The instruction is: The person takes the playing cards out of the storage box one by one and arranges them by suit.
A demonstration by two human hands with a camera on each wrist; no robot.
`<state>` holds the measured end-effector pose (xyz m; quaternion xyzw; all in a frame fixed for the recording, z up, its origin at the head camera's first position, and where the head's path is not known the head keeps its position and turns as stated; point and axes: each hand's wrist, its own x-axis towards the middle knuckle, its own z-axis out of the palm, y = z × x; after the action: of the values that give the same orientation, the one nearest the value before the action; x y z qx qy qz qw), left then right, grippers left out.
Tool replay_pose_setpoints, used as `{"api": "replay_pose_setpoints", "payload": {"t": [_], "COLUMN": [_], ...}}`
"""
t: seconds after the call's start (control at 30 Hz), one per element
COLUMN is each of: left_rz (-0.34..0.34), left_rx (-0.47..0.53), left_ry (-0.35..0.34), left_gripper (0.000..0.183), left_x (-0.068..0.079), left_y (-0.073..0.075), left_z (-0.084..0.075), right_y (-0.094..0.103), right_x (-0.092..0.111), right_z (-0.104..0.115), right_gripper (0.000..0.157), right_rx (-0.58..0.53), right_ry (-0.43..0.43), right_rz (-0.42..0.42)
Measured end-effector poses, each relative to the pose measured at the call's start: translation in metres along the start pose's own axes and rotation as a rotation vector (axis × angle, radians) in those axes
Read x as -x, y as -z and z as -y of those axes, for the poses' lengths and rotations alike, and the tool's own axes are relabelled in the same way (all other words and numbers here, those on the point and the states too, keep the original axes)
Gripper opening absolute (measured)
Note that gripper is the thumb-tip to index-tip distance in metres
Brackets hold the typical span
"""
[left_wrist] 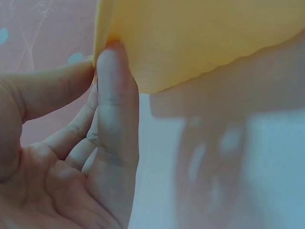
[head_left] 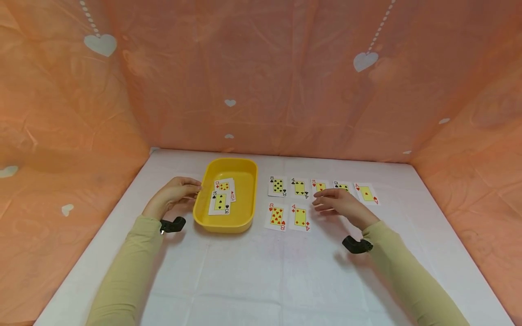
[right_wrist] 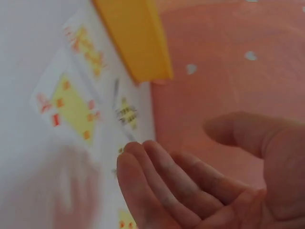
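Observation:
My left hand (head_left: 174, 192) pinches the left rim of a yellow plastic tray (head_left: 248, 199), thumb and forefinger meeting at its edge (left_wrist: 107, 28). Inside the tray lie a few face-up playing cards, with a black three (head_left: 220, 202) on top and a red nine (head_left: 223, 186) behind it. My right hand (head_left: 340, 206) hovers over the right part of the card rows, fingers loosely extended and holding nothing. It partly hides a three of hearts (head_left: 320, 185) and a black nine (head_left: 341, 185). Left of its fingertips lies the four of diamonds (head_left: 300, 218).
Farther left in the front row is an eight of hearts (head_left: 277, 217). The back row also has a black eight (head_left: 277, 186), a four of clubs (head_left: 299, 187) and a red ace (head_left: 366, 194). A white cloth covers the table (head_left: 261, 280); orange curtains (head_left: 281, 90) enclose it behind and at both sides.

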<state>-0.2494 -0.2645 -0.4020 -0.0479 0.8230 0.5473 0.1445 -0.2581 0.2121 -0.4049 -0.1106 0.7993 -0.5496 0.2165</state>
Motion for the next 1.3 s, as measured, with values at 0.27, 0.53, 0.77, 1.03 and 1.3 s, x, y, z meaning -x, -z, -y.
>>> {"api": "replay_pose_setpoints", "payload": {"t": [0.27, 0.53, 0.77, 1.03, 1.3], "left_rz": [0.002, 0.012, 0.018, 0.006, 0.006], "left_rx": [0.030, 0.018, 0.006, 0.002, 0.027], "left_ry": [0.004, -0.008, -0.010, -0.008, 0.005], "left_gripper": [0.042, 0.043, 0.042, 0.041, 0.044], "left_x": [-0.003, -0.004, -0.005, -0.007, -0.002], "left_y": [0.000, 0.001, 0.000, 0.000, 0.002], "left_z": [0.000, -0.001, -0.001, -0.001, 0.000], "right_y": [-0.002, -0.016, -0.034, -0.053, -0.083], "right_x": [0.002, -0.008, -0.016, -0.031, -0.056], "right_z": [0.024, 0.048, 0.076, 0.101, 0.108], "right_gripper": [0.041, 0.041, 0.039, 0.039, 0.040], "right_rx": [-0.135, -0.249, -0.282, -0.280, -0.358], "right_ry": [0.084, 0.102, 0.121, 0.121, 0.042], "right_rz": [0.120, 0.185, 0.211, 0.241, 0.269]}}
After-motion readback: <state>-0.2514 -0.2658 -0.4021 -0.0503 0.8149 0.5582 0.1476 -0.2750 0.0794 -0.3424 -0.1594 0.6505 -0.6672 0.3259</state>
